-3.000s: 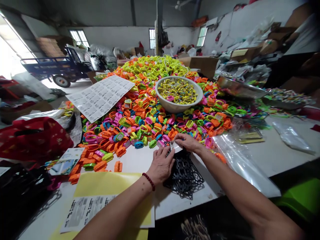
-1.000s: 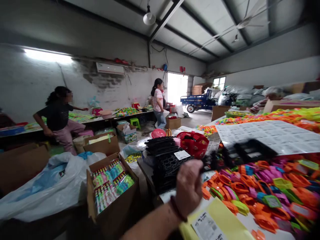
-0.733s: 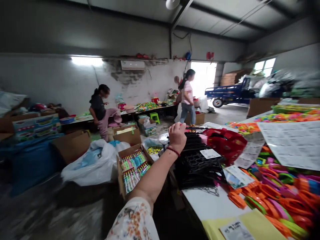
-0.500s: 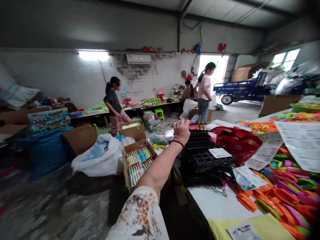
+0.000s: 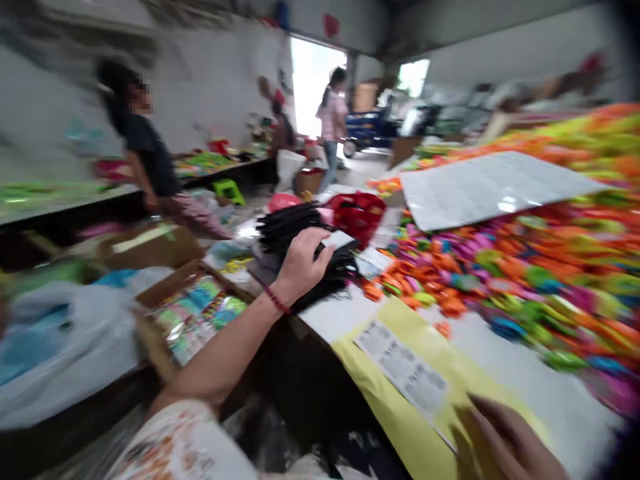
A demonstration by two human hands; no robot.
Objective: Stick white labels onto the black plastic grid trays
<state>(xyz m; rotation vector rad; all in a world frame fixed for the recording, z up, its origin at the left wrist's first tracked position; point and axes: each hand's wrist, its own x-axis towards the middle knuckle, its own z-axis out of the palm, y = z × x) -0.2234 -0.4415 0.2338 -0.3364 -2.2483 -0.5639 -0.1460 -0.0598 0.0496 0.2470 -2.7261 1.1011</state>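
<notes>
My left hand (image 5: 304,261), with a dark red bead bracelet at the wrist, reaches over a pile of black mesh pieces (image 5: 290,223). Its thumb and fingers pinch the near edge of a small white printed label (image 5: 340,239) on top of that pile. Low at the right, my right hand (image 5: 515,440) is blurred, its fingers stretched out and apart, with nothing seen in them. Below it lies a yellow sheet (image 5: 380,373) bearing a white printed label strip (image 5: 403,370). The fingertips are at the sheet; whether they touch it I cannot tell.
Heaps of bright plastic pieces (image 5: 500,267) cover the table's right side, under a large white sheet (image 5: 490,187). A red bag (image 5: 360,213) lies behind the black pile. Left of the table are an open carton (image 5: 170,287) and a white sack (image 5: 95,353). Co-workers (image 5: 150,147) stand farther back.
The view has swung right and down. My left hand has moved from the far end of the black pile to its near side, by the label. My right hand has come into view.
</notes>
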